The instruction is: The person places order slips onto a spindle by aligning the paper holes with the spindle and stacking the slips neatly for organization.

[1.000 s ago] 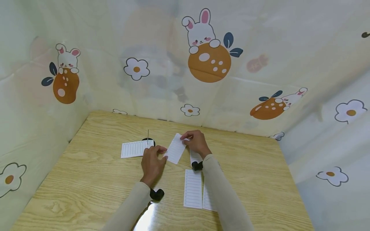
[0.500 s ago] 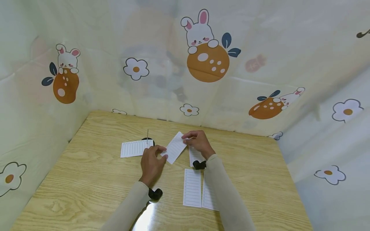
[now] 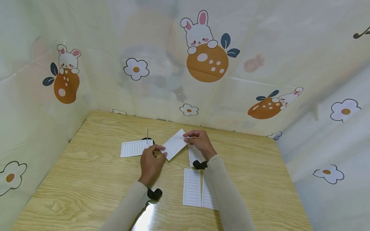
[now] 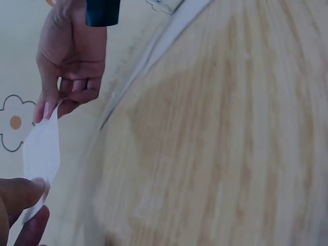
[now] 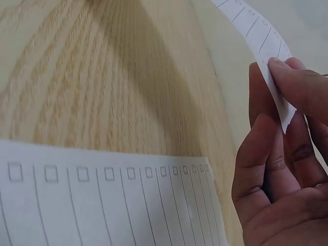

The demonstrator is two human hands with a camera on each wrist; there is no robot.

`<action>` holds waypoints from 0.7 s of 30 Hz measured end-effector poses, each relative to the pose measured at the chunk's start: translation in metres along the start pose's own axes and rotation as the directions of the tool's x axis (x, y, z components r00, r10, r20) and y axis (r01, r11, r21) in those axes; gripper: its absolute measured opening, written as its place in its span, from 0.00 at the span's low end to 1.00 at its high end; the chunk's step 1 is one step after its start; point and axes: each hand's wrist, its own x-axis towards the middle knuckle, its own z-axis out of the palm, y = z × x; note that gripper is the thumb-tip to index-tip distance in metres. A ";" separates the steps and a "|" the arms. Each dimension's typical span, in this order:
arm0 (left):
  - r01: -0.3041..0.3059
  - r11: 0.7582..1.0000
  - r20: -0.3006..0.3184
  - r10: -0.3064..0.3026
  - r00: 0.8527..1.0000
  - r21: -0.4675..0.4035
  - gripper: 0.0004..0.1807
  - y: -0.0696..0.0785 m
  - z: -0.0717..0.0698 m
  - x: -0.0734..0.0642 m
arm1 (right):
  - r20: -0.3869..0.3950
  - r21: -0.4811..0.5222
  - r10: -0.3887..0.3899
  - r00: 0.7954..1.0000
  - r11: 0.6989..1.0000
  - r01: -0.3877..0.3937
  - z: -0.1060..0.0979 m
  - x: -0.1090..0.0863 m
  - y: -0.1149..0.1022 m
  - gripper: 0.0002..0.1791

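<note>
Both hands hold one lined checklist sheet (image 3: pixel 174 145) above the far middle of the table. My left hand (image 3: pixel 151 163) pinches its near-left end between thumb and finger. At the far-right end, my right hand (image 3: pixel 200 141) pinches a corner. The left wrist view shows the sheet (image 4: pixel 42 146) stretched between the two hands and slightly bent. In the right wrist view, small checkboxes and lines show on the curved sheet (image 5: pixel 264 38). Left of the hands, another lined sheet (image 3: pixel 134 149) lies at a thin upright spike (image 3: pixel 147 134) with a black round base (image 3: pixel 149 140).
Nearer on the wooden table (image 3: pixel 92 179) lie two lined sheets, a left one (image 3: pixel 192 187) and a right one (image 3: pixel 208 192) partly under the right forearm. A further sheet (image 3: pixel 194 155) lies beneath the right wrist. A patterned curtain (image 3: pixel 162 96) borders the table's back.
The held sheet has turned clockwise, from steep to a flatter slant. The right hand has shifted slightly right; the left hand has barely moved and keeps its pinch.
</note>
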 end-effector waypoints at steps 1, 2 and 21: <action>0.003 1.000 -0.003 -0.003 1.000 -0.010 0.11 0.000 0.000 0.000 | -0.002 0.008 0.000 1.000 1.000 0.000 0.001 -0.001 0.000 0.09; 0.004 1.000 -0.008 -0.004 1.000 -0.018 0.11 0.001 0.000 0.000 | -0.004 0.016 0.001 1.000 1.000 -0.001 0.001 -0.001 0.000 0.09; -0.048 0.975 -0.156 0.014 0.988 -0.218 0.09 0.019 -0.022 0.003 | 0.032 0.124 -0.082 0.996 0.989 0.077 0.020 -0.011 -0.014 0.14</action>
